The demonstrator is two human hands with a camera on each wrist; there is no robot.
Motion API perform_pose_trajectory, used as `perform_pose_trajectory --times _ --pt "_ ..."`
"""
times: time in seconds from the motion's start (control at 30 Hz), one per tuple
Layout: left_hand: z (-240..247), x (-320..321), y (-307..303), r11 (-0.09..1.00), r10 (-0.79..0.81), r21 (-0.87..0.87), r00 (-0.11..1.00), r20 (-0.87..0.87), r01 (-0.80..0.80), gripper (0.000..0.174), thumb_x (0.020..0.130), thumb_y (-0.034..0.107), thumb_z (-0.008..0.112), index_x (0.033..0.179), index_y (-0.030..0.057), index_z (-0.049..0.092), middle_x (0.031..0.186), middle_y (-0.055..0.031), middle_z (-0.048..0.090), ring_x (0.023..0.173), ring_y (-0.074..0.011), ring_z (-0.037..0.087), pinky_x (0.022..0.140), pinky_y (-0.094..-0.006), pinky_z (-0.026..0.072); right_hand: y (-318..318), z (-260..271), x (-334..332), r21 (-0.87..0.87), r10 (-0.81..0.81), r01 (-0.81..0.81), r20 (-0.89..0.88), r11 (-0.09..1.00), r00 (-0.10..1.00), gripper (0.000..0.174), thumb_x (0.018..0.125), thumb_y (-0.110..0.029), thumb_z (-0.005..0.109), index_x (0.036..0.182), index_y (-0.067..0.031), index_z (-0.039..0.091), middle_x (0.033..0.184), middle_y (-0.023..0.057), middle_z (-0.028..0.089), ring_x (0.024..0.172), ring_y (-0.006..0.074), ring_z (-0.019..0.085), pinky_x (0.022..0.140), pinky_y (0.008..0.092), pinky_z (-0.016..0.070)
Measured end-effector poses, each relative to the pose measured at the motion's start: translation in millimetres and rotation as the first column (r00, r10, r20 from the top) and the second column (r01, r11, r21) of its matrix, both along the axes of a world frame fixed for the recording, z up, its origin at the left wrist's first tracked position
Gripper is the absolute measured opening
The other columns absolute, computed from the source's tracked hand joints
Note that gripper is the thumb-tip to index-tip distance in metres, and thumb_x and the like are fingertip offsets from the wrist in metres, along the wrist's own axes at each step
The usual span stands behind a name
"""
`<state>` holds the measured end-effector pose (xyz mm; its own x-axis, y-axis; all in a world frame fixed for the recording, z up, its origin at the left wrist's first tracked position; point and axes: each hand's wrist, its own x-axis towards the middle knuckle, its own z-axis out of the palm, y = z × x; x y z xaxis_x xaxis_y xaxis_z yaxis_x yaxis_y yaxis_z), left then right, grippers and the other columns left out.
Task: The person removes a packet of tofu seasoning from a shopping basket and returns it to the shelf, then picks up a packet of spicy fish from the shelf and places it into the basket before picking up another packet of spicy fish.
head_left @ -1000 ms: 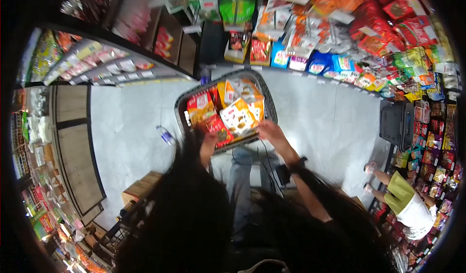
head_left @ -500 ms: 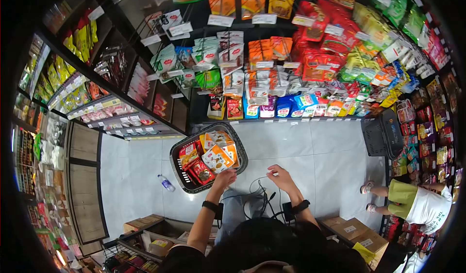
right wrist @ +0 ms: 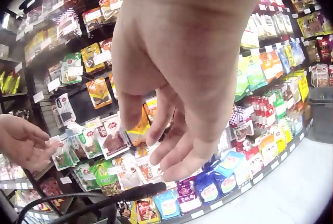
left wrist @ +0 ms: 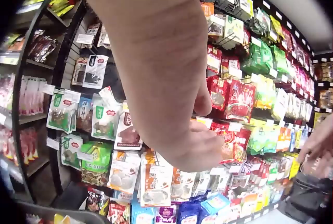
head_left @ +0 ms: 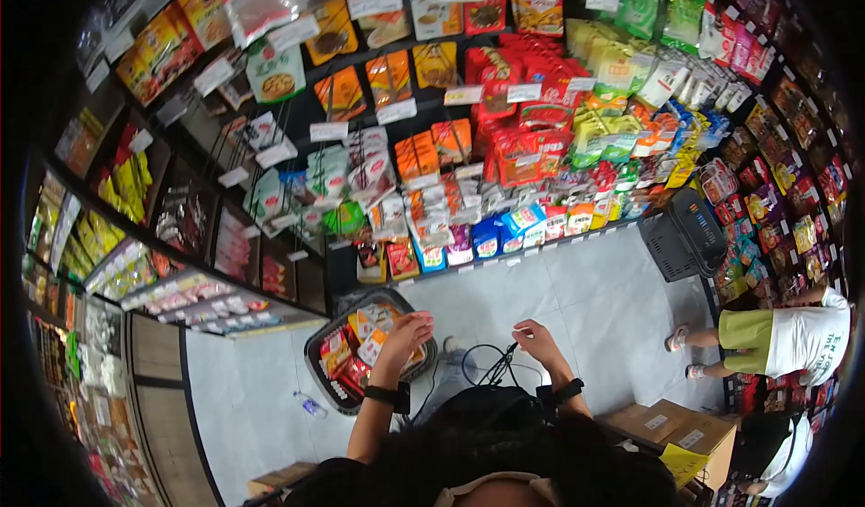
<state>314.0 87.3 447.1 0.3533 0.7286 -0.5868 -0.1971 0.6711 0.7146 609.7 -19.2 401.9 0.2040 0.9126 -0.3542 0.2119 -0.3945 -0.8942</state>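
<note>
The left hand point(head_left: 407, 338) is raised over the right part of a black basket point(head_left: 317, 363) on the floor and holds nothing. Red, orange and white snack packets point(head_left: 335, 352) lie in the basket, partly hidden by that hand and forearm. To the right, the right hand point(head_left: 541, 341) hovers above the floor, empty, its fingers loosely bent. In the right wrist view the right hand point(right wrist: 177, 78) hangs with relaxed fingers in front of the shelf packets, and the left hand point(right wrist: 26, 141) shows at the left, palm upward.
Shelves of hanging packets point(head_left: 527, 158) curve across the front. A second black basket point(head_left: 682, 237) stands at the right, near a person in a white shirt point(head_left: 806, 334). A bottle point(head_left: 310, 405) lies on the floor, cardboard boxes point(head_left: 671, 426) sit at lower right, and black cables point(head_left: 491, 370) hang between the hands.
The head view has shifted, showing more shelf. The left hand has risen from the basket's near edge to over its right part; both hands were at the basket a second ago, and the right has moved away from it.
</note>
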Motion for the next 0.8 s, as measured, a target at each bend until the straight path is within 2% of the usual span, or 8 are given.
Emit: perform_pose_trajectory --times 0.1,0.13,0.23,0.3,0.33,0.47,0.63,0.8 --pt "-2 14 46 0.996 -0.057 0.065 0.997 0.057 0.053 0.025 0.083 0.017 0.056 0.105 0.0053 0.054 0.098 -0.0059 0.06 0.09 -0.0171 0.058 0.081 -0.0305 0.0461 31 4 24 0.015 -0.016 0.014 0.094 1.0 0.995 0.028 0.078 -0.019 0.063 0.1 -0.0015 0.057 0.078 0.0104 0.06 0.065 0.0138 0.056 0.053 0.0264 0.0471" --pt "-5 19 60 0.994 -0.074 0.088 0.993 0.087 0.066 0.025 0.083 0.017 0.056 0.105 0.0053 0.054 0.098 -0.006 0.06 0.09 -0.0171 0.058 0.081 -0.0307 0.0461 42 4 32 0.082 -0.031 0.016 0.18 0.997 0.983 0.027 0.079 -0.018 0.063 0.099 -0.0016 0.057 0.078 0.0108 0.061 0.066 0.0143 0.058 0.052 0.0268 0.047" --pt "26 49 96 0.981 -0.119 0.163 0.989 0.084 0.104 0.024 0.084 0.018 0.056 0.104 0.0056 0.055 0.099 -0.0064 0.06 0.089 -0.0164 0.057 0.08 -0.0302 0.0462 83 20 46 0.238 -0.104 0.054 0.201 0.97 0.974 0.027 0.079 -0.019 0.062 0.1 -0.0025 0.057 0.079 0.0113 0.061 0.068 0.0155 0.059 0.053 0.0271 0.0476" --pt "37 67 118 0.969 -0.166 0.19 0.986 0.033 0.157 0.024 0.084 0.019 0.056 0.103 0.0058 0.056 0.098 -0.0064 0.06 0.088 -0.016 0.057 0.08 -0.0299 0.0462 105 44 50 0.213 -0.156 0.109 0.219 0.971 0.963 0.027 0.078 -0.021 0.063 0.097 -0.0032 0.058 0.082 0.0137 0.063 0.075 0.022 0.061 0.063 0.0313 0.0476" --pt "39 74 125 0.956 -0.185 0.25 0.978 0.099 0.155 0.024 0.084 0.019 0.056 0.104 0.0053 0.056 0.098 -0.0068 0.06 0.087 -0.0156 0.057 0.079 -0.029 0.0462 112 54 49 0.197 -0.178 0.135 0.224 0.971 0.958 0.027 0.077 -0.022 0.063 0.096 -0.0035 0.058 0.084 0.015 0.063 0.079 0.0253 0.062 0.069 0.0334 0.0476" --pt "63 99 140 0.933 -0.258 0.272 0.965 0.046 0.237 0.026 0.084 0.02 0.057 0.106 0.0055 0.056 0.099 -0.007 0.06 0.087 -0.0157 0.058 0.079 -0.0286 0.0466 131 65 55 0.23 -0.132 0.105 0.104 0.968 0.986 0.027 0.078 -0.021 0.063 0.098 -0.0035 0.058 0.083 0.0136 0.062 0.075 0.0217 0.06 0.062 0.0309 0.0488" --pt "57 110 146 0.953 -0.235 0.208 0.971 0.047 0.221 0.025 0.086 0.02 0.054 0.106 0.0053 0.056 0.102 -0.0068 0.06 0.093 -0.0172 0.057 0.084 -0.0323 0.0458 164 58 100 0.224 -0.087 0.09 -0.027 0.97 0.996 0.027 0.079 -0.021 0.062 0.099 -0.0032 0.058 0.082 0.0105 0.059 0.071 0.0159 0.057 0.053 0.0267 0.0485" --pt "34 135 171 0.993 0.005 0.115 0.999 0.048 -0.01 0.022 0.084 0.022 0.055 0.099 0.0066 0.058 0.092 -0.0045 0.06 0.082 -0.0147 0.057 0.077 -0.0303 0.0453 215 65 167 0.195 -0.037 0.042 -0.031 0.98 0.999 0.027 0.08 -0.018 0.062 0.101 -0.0018 0.056 0.085 0.0074 0.058 0.073 0.0123 0.055 0.056 0.0243 0.0481"
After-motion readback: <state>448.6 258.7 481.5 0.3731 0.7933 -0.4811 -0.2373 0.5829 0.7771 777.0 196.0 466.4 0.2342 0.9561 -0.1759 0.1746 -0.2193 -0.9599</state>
